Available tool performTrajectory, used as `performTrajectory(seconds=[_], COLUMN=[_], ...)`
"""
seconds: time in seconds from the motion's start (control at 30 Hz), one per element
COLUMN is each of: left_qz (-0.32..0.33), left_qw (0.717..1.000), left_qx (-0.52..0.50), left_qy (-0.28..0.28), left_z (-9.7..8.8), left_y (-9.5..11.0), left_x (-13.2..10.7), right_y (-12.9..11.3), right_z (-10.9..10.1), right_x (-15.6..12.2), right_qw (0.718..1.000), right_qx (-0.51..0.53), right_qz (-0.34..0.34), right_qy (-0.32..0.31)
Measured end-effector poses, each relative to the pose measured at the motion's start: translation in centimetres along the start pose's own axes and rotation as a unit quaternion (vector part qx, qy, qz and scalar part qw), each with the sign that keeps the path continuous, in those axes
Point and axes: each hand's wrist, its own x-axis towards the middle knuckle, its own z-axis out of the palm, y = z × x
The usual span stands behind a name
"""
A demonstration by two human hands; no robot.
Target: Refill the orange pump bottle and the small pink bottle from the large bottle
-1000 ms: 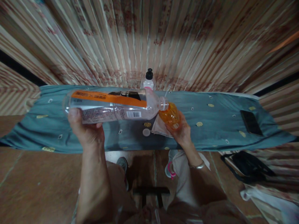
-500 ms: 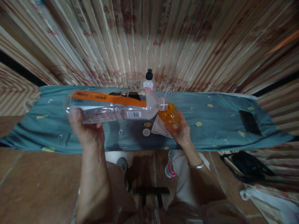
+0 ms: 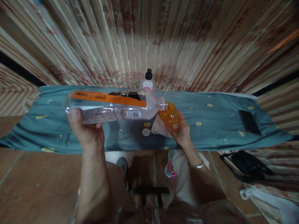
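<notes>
Two hands occupied, both above the table (image 3: pixel 130 141). Left hand (image 3: pixel 88 132): fingers wrapped beneath the base end of a large clear bottle (image 3: pixel 105 113), thumb on its near side; bottle lies almost level, neck toward the right. Right hand (image 3: pixel 181 132): fingers curled around a small orange container (image 3: pixel 171 116), its upper end right at the bottle's mouth. From where I stand, cannot tell whether neck enters container or only meets it, nor whether liquid runs.

Below them, nearer the front edge: white disc (image 3: pixel 146 132), pale cloth (image 3: pixel 159 127) beside it. Black-topped bottle (image 3: pixel 148 84) at the back edge; phone (image 3: pixel 249 122) toward the right end.

Risks, my judgement: left grip sits far from the neck, so the mouth could wander off the container and any liquid drip onto the cloth. Thin-looking plastic might buckle under a hard squeeze and send out a spurt.

Against a second ago: hands and both held pieces unchanged in pose; phone sits slightly further left in view, likely head movement.
</notes>
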Motion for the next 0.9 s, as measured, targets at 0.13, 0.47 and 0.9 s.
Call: performTrajectory(seconds=[0.13,0.47,0.9], left_qz=[-0.003,0.003,0.016], left_qw=[1.0,1.0,1.0], left_qx=[0.0,-0.001,-0.018], left_qy=[0.004,0.009,0.001], left_z=[-0.01,-0.12,-0.01], left_y=[-0.07,-0.09,-0.19], left_x=[-0.03,-0.06,-0.02], right_y=[-0.28,-0.44,-0.5], right_z=[0.15,0.21,0.13], right_x=[-0.03,-0.17,-0.14], right_qw=[1.0,1.0,1.0], right_qx=[-0.001,0.008,0.006], right_qz=[0.006,0.008,0.011], right_qy=[0.011,0.014,0.009])
